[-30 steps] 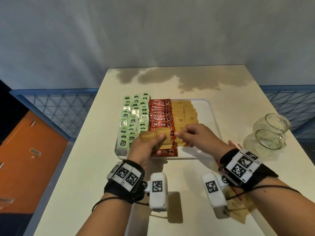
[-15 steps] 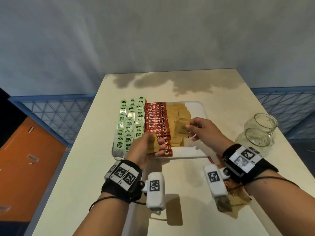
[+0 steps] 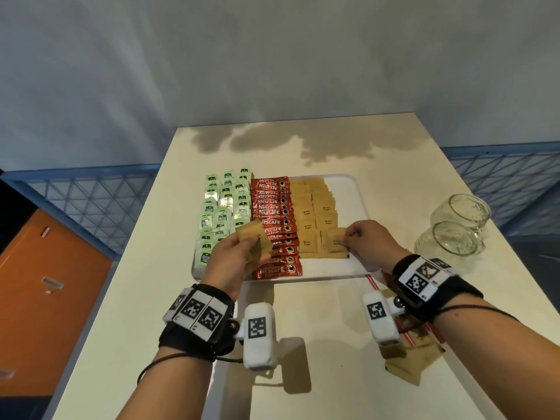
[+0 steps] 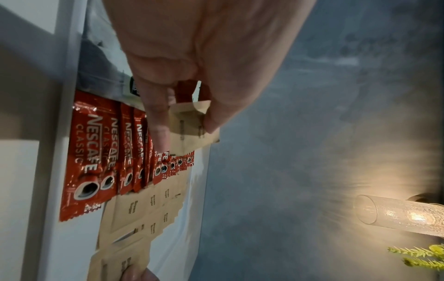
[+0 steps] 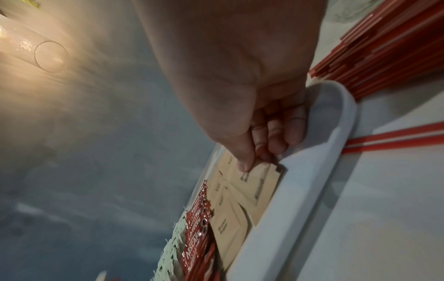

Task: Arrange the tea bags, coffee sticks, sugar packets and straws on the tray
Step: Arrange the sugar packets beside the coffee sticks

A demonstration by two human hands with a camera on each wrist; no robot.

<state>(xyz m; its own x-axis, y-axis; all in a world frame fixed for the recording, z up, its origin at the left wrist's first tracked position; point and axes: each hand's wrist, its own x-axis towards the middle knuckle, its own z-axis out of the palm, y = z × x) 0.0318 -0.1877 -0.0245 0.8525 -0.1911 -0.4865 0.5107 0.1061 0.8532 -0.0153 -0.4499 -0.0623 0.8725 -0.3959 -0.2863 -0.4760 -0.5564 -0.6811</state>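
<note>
my left hand hovered over the tray's near left part, fingers curled, pinching sugar packets. my right hand reached over its near right corner, thumb and fingertips pinching one packet.

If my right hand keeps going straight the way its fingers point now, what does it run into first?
Probably the brown sugar packets already laid on the tray: the right hand, pinching a sugar packet, points leftward at them, with the coffee sticks beyond. Height is unclear.
</note>
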